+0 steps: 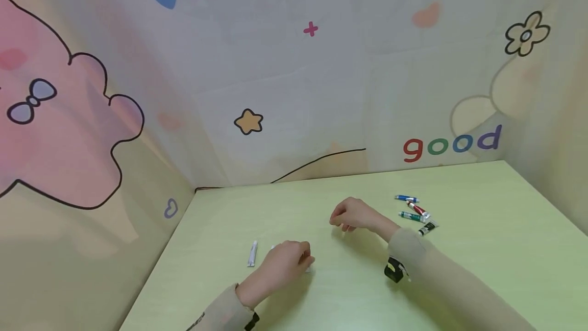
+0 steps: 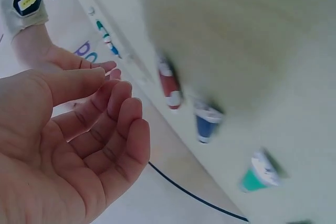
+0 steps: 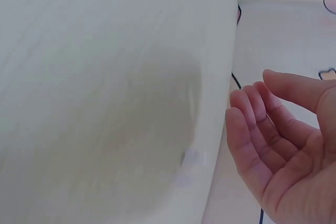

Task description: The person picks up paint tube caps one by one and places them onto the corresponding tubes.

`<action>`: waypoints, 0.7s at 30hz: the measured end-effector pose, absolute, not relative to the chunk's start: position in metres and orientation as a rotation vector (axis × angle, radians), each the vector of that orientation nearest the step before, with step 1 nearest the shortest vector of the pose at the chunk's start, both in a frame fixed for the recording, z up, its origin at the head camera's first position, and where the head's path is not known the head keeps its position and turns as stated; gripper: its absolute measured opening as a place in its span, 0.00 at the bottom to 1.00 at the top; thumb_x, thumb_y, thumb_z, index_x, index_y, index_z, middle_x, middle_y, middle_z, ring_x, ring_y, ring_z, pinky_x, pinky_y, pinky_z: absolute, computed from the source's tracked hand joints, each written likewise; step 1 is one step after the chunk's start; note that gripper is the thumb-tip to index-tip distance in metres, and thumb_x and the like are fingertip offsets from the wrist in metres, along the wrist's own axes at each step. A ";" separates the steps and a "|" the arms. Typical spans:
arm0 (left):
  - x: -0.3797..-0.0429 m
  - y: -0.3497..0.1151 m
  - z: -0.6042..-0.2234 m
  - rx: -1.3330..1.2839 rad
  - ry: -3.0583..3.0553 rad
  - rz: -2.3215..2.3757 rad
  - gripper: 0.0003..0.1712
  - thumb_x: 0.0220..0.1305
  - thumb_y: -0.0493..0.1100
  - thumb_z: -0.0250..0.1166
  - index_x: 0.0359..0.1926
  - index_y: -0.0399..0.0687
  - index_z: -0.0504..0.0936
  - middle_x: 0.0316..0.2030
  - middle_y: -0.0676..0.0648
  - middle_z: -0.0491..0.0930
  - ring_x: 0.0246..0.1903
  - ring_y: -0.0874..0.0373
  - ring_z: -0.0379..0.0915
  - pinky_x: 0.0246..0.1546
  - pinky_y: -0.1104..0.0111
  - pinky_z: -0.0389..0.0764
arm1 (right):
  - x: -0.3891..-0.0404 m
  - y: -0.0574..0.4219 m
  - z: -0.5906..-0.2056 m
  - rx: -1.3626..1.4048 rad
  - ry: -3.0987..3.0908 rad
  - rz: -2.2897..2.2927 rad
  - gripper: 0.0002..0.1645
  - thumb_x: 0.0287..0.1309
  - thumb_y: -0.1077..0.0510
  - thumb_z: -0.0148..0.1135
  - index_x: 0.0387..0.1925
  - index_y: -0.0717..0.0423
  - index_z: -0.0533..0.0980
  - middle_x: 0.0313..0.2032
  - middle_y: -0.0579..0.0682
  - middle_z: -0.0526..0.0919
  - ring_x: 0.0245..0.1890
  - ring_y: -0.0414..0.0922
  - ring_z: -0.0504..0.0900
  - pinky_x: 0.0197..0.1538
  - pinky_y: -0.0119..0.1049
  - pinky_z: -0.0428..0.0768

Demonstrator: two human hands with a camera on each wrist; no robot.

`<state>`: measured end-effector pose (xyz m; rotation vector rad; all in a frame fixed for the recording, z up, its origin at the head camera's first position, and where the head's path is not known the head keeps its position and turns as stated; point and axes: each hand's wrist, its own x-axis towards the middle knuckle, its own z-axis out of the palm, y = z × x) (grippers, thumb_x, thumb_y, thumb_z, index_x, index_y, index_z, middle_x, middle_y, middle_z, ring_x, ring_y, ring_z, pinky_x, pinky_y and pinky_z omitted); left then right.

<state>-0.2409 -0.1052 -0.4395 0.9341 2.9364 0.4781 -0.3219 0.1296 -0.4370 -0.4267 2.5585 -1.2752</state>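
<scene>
My left hand (image 1: 286, 264) hovers over the left-centre of the table, fingers loosely bent and holding nothing, as the left wrist view also shows. Below it lie small paint tubes: one with a red end (image 2: 169, 85), one with a blue end (image 2: 206, 124) and one with a green end (image 2: 259, 174). In the head view a white tube (image 1: 252, 254) lies left of that hand, which partly hides others. Farther back, my right hand (image 1: 356, 213) is above the table with relaxed, bent fingers and nothing in them. Blurred in the right wrist view is a pale shape (image 3: 193, 158).
At the back right of the pale green table (image 1: 482, 249) are a blue tube (image 1: 406, 198), a red tube (image 1: 417, 209), a green tube (image 1: 411, 216) and a black tube (image 1: 427, 228), grouped closely. A printed curtain (image 1: 294, 75) hangs behind the table.
</scene>
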 end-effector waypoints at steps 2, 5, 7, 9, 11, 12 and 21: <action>-0.242 -0.100 -0.436 0.933 2.945 0.478 0.09 0.69 0.42 0.67 0.30 0.49 0.80 0.18 0.59 0.70 0.18 0.68 0.62 0.19 0.74 0.67 | -0.323 0.143 -0.433 -0.411 2.584 -1.275 0.08 0.65 0.58 0.65 0.38 0.60 0.84 0.34 0.56 0.86 0.27 0.46 0.82 0.33 0.38 0.83; -0.244 -0.091 -0.430 0.966 2.969 0.460 0.08 0.69 0.43 0.67 0.32 0.48 0.81 0.19 0.59 0.70 0.18 0.67 0.63 0.19 0.74 0.67 | -0.325 0.166 -0.428 -0.392 2.625 -1.267 0.09 0.66 0.59 0.64 0.40 0.62 0.83 0.36 0.57 0.85 0.28 0.46 0.82 0.33 0.38 0.82; -0.245 -0.086 -0.426 0.991 2.977 0.453 0.07 0.69 0.43 0.67 0.33 0.48 0.81 0.19 0.59 0.70 0.18 0.67 0.64 0.19 0.74 0.67 | -0.325 0.182 -0.425 -0.371 2.652 -1.257 0.10 0.66 0.58 0.64 0.41 0.63 0.83 0.37 0.58 0.85 0.29 0.47 0.82 0.34 0.38 0.82; -0.246 -0.081 -0.423 1.020 2.974 0.454 0.07 0.69 0.43 0.66 0.34 0.48 0.81 0.19 0.59 0.70 0.18 0.67 0.64 0.20 0.74 0.67 | -0.324 0.198 -0.421 -0.353 2.678 -1.242 0.11 0.67 0.58 0.63 0.42 0.64 0.82 0.38 0.59 0.85 0.31 0.49 0.83 0.35 0.38 0.83; -0.247 -0.076 -0.421 1.033 2.966 0.473 0.06 0.70 0.43 0.66 0.35 0.47 0.82 0.19 0.59 0.70 0.18 0.67 0.64 0.20 0.74 0.67 | -0.323 0.214 -0.417 -0.334 2.700 -1.226 0.13 0.68 0.58 0.62 0.44 0.65 0.82 0.40 0.60 0.85 0.33 0.51 0.83 0.37 0.39 0.83; -0.247 -0.074 -0.421 1.038 2.966 0.484 0.06 0.70 0.43 0.66 0.35 0.48 0.82 0.19 0.59 0.71 0.18 0.67 0.64 0.20 0.74 0.67 | -0.322 0.223 -0.415 -0.328 2.714 -1.220 0.13 0.68 0.57 0.62 0.44 0.65 0.81 0.40 0.60 0.85 0.33 0.52 0.83 0.37 0.39 0.83; -0.258 -0.044 -0.402 1.029 2.986 0.676 0.07 0.73 0.46 0.63 0.39 0.47 0.81 0.21 0.58 0.73 0.14 0.66 0.61 0.18 0.74 0.64 | -0.313 0.271 -0.406 -0.287 2.778 -1.199 0.19 0.70 0.55 0.60 0.50 0.68 0.80 0.44 0.62 0.83 0.37 0.52 0.82 0.41 0.45 0.83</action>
